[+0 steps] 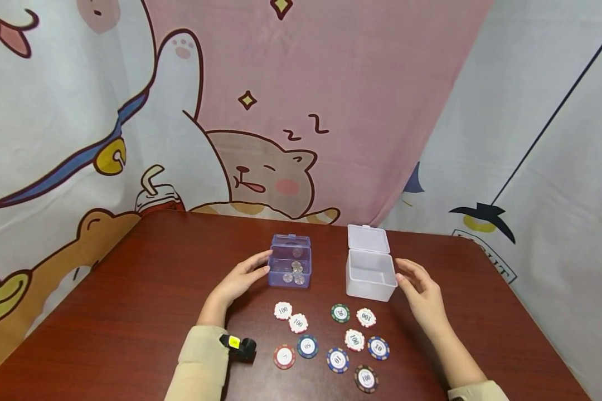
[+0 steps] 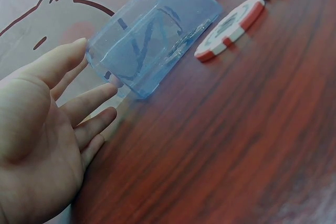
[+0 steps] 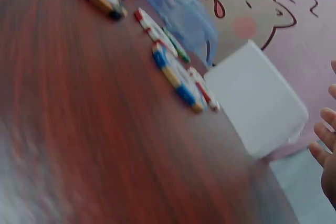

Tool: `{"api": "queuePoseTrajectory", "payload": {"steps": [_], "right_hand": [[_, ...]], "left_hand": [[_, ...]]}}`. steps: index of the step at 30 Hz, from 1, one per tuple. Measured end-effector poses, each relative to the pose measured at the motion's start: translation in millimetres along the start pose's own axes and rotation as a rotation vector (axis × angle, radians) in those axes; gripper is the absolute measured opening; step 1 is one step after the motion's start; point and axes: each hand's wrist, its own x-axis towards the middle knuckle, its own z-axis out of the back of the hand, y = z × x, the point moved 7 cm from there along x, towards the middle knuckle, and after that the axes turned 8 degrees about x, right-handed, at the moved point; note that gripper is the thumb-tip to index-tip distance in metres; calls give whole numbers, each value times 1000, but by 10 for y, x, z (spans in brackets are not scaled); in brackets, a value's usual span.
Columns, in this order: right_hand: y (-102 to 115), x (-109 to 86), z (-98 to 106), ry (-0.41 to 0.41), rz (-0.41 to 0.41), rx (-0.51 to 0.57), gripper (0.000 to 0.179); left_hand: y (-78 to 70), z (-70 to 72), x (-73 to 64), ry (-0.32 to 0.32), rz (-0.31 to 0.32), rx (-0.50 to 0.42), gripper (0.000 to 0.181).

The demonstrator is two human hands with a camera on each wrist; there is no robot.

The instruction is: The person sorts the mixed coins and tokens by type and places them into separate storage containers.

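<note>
A clear blue plastic box [image 1: 276, 282] stands with its lid up, several silver coins [image 1: 298, 269] inside. At its left side is my left hand [image 1: 238, 281], fingers spread, with the fingertips at the box wall; nothing is gripped. To the right, a white translucent box [image 1: 368, 291] also has its lid raised, and no contents show in it. My right hand [image 1: 423, 301] is beside its right wall, fingers extended and slightly bent. In the right wrist view that hand [image 3: 328, 156] shows only at the edge, apart from the white box [image 3: 257, 98].
Several poker chips lie flat in front of the boxes, among them a white chip [image 1: 298, 323], a red chip [image 1: 284, 356], a green chip [image 1: 340, 313], a blue chip [image 1: 338, 360] and a black chip [image 1: 366, 379]. A cartoon curtain [image 1: 361, 111] hangs behind the brown table [image 1: 130, 312].
</note>
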Motion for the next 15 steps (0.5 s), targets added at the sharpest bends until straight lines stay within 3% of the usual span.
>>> {"api": "queuePoseTrajectory", "payload": {"steps": [8,15], "right_hand": [[-566,27,241,7,-88,-63,36],[-789,68,284,102,-164,-26,43]], "left_hand": [[-2,-3,8,6,-4,-5,50],[6,4,1,-3,-10,2,50]]}}
